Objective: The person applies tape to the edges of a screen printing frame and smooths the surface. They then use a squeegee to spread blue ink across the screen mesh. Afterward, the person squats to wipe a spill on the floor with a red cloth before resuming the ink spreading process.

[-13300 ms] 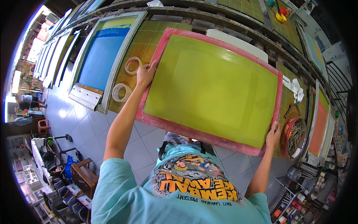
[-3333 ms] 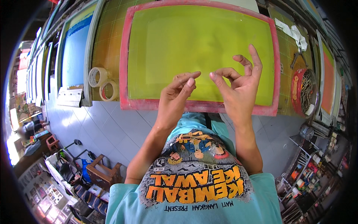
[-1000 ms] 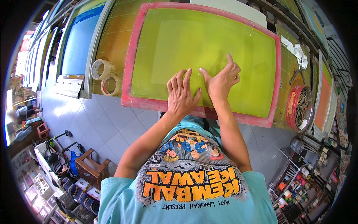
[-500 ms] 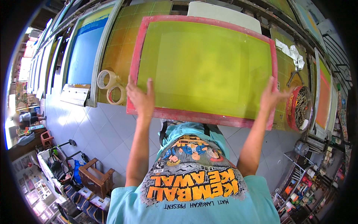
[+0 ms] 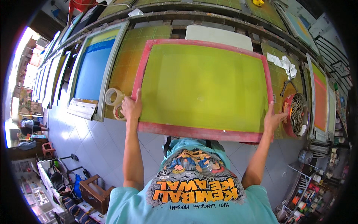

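Observation:
A screen-printing frame (image 5: 205, 86) with yellow-green mesh and a worn pinkish-red border lies in front of me. My left hand (image 5: 131, 109) is closed on its left side, with the thumb up along the border. On the opposite side my right hand (image 5: 275, 118) grips the right border, thumb upward, one finger stretched out toward a round red tin (image 5: 288, 125) of thin grey-brown pieces. The undersides of both grips are hidden. Beside my left hand are two rolls of tape (image 5: 113, 97), the lower one partly covered by the hand.
Left of the frame stands another screen (image 5: 95, 67) with blue mesh, a metal strip (image 5: 82, 108) at its near end. A white board (image 5: 220, 36) lies behind. Crumpled white material (image 5: 284, 65) sits at right above a dark tool (image 5: 287, 86). A wooden stool (image 5: 95, 194) stands lower left.
My view has tilted, so the scene sits lower. Both hands, looser with fingers spread before, have closed on the frame's sides. The left hand now covers part of the lower tape roll.

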